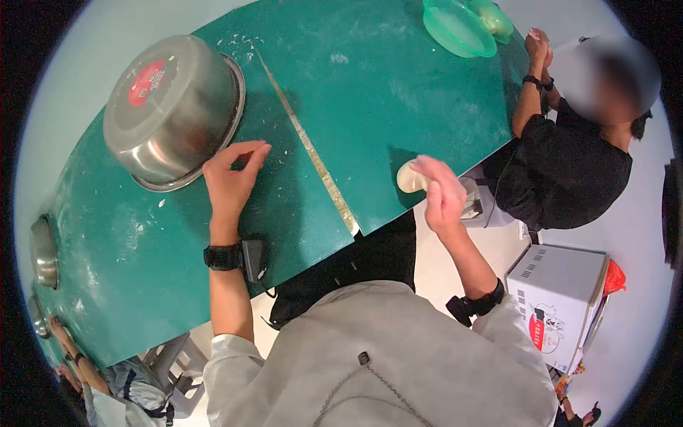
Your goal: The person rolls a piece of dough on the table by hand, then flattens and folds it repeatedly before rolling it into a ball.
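My left hand (237,171) is beside the rim of a large upturned steel bowl (174,114), over the green table (299,206). Its thumb and fingers are bent together, and nothing shows between them. On the right, my right hand (442,192), a little blurred, has its thumb and fingers around the edge of a pale round piece of dough (410,178) near the table's front edge. Part of the dough is hidden by the fingers.
A gold strip (309,146) crosses the table. A green basin (459,28) stands at the far right, near a person in black (569,167) with hands together. Smaller steel bowls (44,252) and another person's arms (78,356) are at left. A white box (555,302) is at lower right.
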Demonstrator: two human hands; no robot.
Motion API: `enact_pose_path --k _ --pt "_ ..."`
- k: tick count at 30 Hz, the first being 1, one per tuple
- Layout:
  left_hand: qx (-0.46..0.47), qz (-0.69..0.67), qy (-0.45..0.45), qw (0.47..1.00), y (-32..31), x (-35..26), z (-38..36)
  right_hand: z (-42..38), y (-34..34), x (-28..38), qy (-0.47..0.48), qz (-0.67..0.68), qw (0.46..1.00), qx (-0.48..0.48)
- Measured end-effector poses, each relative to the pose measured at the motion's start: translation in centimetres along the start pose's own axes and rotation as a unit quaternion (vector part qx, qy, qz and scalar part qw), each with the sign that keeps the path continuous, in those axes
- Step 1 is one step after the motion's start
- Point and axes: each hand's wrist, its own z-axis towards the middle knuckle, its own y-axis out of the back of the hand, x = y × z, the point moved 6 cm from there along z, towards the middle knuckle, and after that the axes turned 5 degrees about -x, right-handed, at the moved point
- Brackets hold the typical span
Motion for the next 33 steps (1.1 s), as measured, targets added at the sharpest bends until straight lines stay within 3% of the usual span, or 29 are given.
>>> enact_pose_path --k 2,4,5,6,8,10,12,14,18,24,26,27,30,33 --pt "-0.016 0.041 -0.081 0.996 0.1 -0.8 0.0 0.3 0.0 0.0 -0.057 0.004 0.998 -0.019" --pt "-0.013 0.04 -0.078 0.996 0.0 -0.7 0.1 2.0 -0.3 -1.1 -0.201 0.029 0.976 -0.078" --pt "-0.011 0.042 -0.078 0.996 0.0 -0.7 0.1 3.0 -1.3 -1.7 -0.235 -0.037 0.97 -0.051" --pt "-0.01 0.045 -0.074 0.996 0.1 -0.7 0.1 3.5 -2.3 -2.3 -0.238 -0.035 0.969 -0.048" --pt "-0.01 0.054 -0.085 0.995 0.1 -1.1 0.2 4.9 -4.7 -1.6 -0.066 -0.267 0.961 0.037" --pt "-0.007 0.05 -0.081 0.995 -0.1 -1.3 0.4 5.8 -5.8 -2.6 -0.09 -0.225 0.969 0.042" --pt "-0.005 0.048 -0.075 0.996 -0.3 -1.1 0.3 8.3 -7.3 -3.5 -0.037 -0.232 0.971 0.033" --pt "0.011 0.043 -0.108 0.993 -0.7 -1.3 0.7 10.3 -9.0 -6.0 -0.049 -0.222 0.973 0.03" --pt "-0.008 0.039 -0.085 0.996 -0.5 -1.2 0.8 13.1 -10.3 -10.0 -0.059 -0.221 0.973 0.002" --pt "0.007 0.032 -0.079 0.996 -0.3 -1.2 0.3 11.4 -8.1 -8.1 -0.065 -0.236 0.964 -0.099" --pt "-0.006 0.023 -0.076 0.997 -0.2 -1.1 0.3 9.4 -7.4 -7.6 -0.125 -0.273 0.951 -0.078" --pt "-0.006 0.023 -0.076 0.997 -0.2 -0.9 0.2 8.4 -7.4 -7.1 -0.123 -0.29 0.949 -0.016" --pt "-0.011 0.035 -0.074 0.997 0.0 -0.3 0.4 4.2 -6.9 -4.2 -0.113 -0.284 0.951 0.056" --pt "-0.02 0.031 -0.065 0.997 0.0 -0.2 0.3 1.7 -4.7 -0.5 -0.103 -0.214 0.969 0.072"
